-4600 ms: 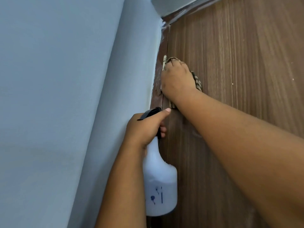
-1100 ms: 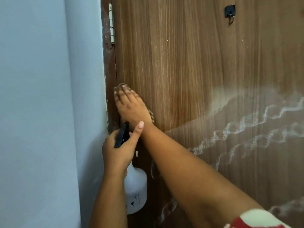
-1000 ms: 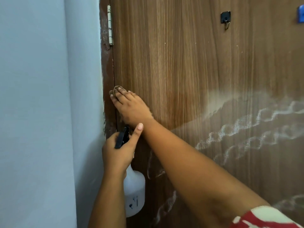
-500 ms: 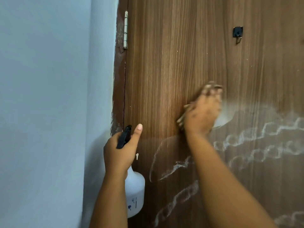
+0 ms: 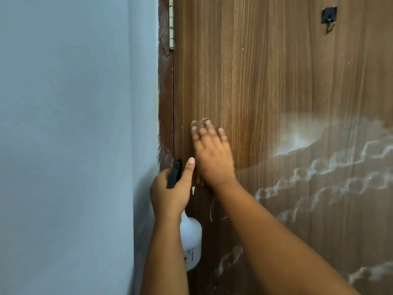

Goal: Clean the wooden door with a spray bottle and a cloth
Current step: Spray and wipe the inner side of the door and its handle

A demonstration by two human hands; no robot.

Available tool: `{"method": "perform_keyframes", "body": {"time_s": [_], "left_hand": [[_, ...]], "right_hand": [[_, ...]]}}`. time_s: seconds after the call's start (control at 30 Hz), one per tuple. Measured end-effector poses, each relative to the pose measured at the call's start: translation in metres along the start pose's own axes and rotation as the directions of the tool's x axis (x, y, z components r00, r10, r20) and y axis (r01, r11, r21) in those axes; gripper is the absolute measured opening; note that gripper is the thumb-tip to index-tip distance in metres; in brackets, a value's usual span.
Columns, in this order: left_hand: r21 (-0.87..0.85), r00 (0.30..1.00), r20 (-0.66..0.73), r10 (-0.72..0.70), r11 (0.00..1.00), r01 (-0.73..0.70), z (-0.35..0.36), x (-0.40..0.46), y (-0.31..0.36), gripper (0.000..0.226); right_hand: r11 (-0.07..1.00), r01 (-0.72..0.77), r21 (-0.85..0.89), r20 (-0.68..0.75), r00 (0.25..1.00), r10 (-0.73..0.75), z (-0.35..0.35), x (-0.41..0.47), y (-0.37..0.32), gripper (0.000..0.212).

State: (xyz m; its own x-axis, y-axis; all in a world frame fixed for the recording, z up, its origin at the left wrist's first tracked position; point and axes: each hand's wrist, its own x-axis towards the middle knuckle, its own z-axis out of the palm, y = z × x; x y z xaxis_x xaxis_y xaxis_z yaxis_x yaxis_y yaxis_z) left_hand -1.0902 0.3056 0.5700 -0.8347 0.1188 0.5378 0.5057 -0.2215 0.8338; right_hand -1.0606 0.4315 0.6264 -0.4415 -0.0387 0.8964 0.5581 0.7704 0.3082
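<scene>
Wooden door (image 5: 265,86), one, brown with vertical grain, fills the right side, streaked with wavy white foam trails (image 5: 331,167). One cloth, barely visible under the right hand (image 5: 212,156), whose straight fingers press flat against the door. Left hand (image 5: 172,188) curls round the neck of one white plastic spray bottle (image 5: 191,241). One black hook (image 5: 329,14), one metal hinge (image 5: 171,24).

L hand (image 5: 170,192) w/ spray bottle (image 5: 190,241); R hand (image 5: 212,156) flat on door (image 5: 265,81).
</scene>
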Motion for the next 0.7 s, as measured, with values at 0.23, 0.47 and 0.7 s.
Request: {"method": "perform_keyframes", "body": {"time_s": [0.23, 0.47, 0.7], "left_hand": [[-0.023, 0.997, 0.078, 0.010, 1.000, -0.008, 0.015, -0.014, 0.010, 0.051], [-0.054, 0.984, 0.171, 0.043, 0.998, -0.034, 0.040, -0.028, 0.023, 0.065], [-0.117, 0.961, 0.272, 0.047, 0.993, -0.015, 0.065, -0.037, 0.031, 0.066]], "right_hand": [[0.918, -0.371, 0.143, -0.254, 0.882, 0.396, -0.032, -0.070, 0.158, 0.051], [0.875, -0.444, 0.191, -0.286, 0.828, 0.483, -0.024, -0.057, 0.125, 0.051], [0.987, 0.160, 0.007, -0.099, 0.982, -0.158, -0.023, -0.044, 0.096, 0.055]]}}
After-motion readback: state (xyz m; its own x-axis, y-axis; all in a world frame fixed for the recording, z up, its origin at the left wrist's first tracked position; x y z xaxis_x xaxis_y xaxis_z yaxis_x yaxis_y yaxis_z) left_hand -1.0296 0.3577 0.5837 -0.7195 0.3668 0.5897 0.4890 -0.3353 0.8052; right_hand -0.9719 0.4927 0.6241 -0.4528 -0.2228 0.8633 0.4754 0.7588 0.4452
